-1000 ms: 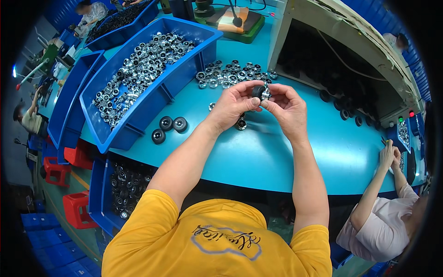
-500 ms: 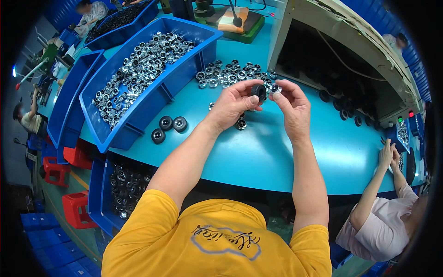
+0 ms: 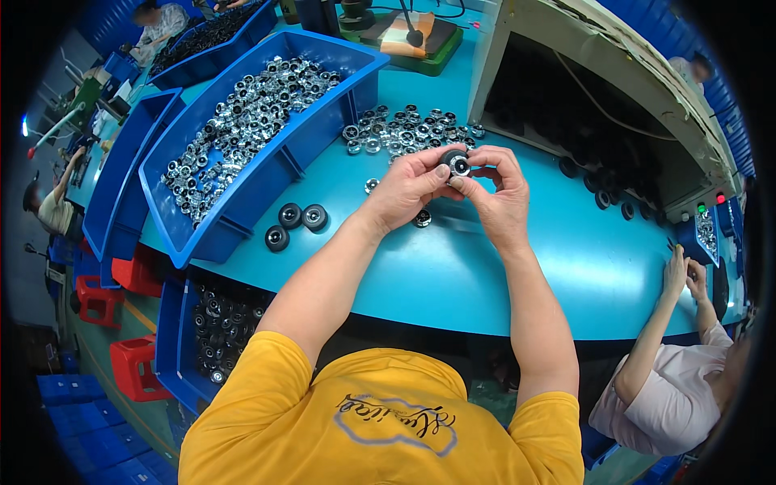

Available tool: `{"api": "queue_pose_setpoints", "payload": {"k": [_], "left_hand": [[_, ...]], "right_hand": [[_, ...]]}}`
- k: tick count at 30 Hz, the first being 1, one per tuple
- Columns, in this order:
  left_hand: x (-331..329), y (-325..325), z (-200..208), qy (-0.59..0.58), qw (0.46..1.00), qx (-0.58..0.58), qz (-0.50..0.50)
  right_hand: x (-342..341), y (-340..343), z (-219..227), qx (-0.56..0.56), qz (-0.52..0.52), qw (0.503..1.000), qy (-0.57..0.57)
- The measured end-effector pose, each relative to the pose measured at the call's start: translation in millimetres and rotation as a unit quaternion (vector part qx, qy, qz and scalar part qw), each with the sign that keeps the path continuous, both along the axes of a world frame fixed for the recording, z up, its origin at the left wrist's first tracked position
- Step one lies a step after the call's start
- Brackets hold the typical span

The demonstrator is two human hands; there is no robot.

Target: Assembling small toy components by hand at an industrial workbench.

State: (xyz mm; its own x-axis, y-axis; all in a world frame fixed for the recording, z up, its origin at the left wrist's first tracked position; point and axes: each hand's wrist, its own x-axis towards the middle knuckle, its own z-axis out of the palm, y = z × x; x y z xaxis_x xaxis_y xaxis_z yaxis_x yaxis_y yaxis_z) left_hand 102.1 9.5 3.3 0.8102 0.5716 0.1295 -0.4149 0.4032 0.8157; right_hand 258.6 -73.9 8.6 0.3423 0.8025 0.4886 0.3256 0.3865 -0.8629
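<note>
Black tyre point(image 3: 450, 153) and chrome hub point(image 3: 461, 166) sit together at my fingertips now, where half a second ago I held them apart, the tyre in one hand and the hub in the other. I take that to mean they have become one wheel to handle instead of two pieces, though I can't tell from here whether the hub is fully home. The wheel hangs above the counter point(image 3: 485, 299), its bright face turned up toward me. My left hand point(image 3: 408, 190) grips the tyre from nine o'clock, thumb on the near side; my right hand point(image 3: 503, 202) pinches the wheel from three o'clock, its thumb tip coming under at six. Taking the wheel as the clock's centre, a crowd of loose hubs point(image 3: 404, 129) lies on the counter from ten to twelve, and the big blue bin point(image 3: 242, 202), heaped with more, stands at nine. Three tyred wheels point(image 3: 290, 215) rest close together at eight, well apart from my fingers. One stray hub point(image 3: 422, 218) sits near me at seven. Toward two o'clock stands a pale machine point(image 3: 495, 69) with a dark opening, and black tyres point(image 3: 604, 200) line its foot at three. These have all stayed put.
</note>
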Motion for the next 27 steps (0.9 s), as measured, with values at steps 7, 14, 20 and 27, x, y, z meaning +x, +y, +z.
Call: {"api": "queue_pose_setpoints", "payload": {"k": [7,14,20,27], "left_hand": [[6.1,-3.1,-8.5,0.07,0.991,0.097,0.06],[5.5,-6.8,-8.2,0.078,0.988,0.077,0.111],[3.9,-10.1,-5.8,0.123,0.974,0.114,0.152],[5.6,-14.3,-6.7,0.152,0.947,0.191,0.207]], "right_hand": [[-9.5,-2.8,2.0,-0.003,-0.047,0.993,-0.109],[3.7,-0.5,-4.9,-0.096,0.131,0.969,0.187],[-5.1,-3.7,0.2,-0.145,0.153,0.953,0.219],[-17.4,-2.0,-4.8,-0.042,0.063,0.996,0.05]]}}
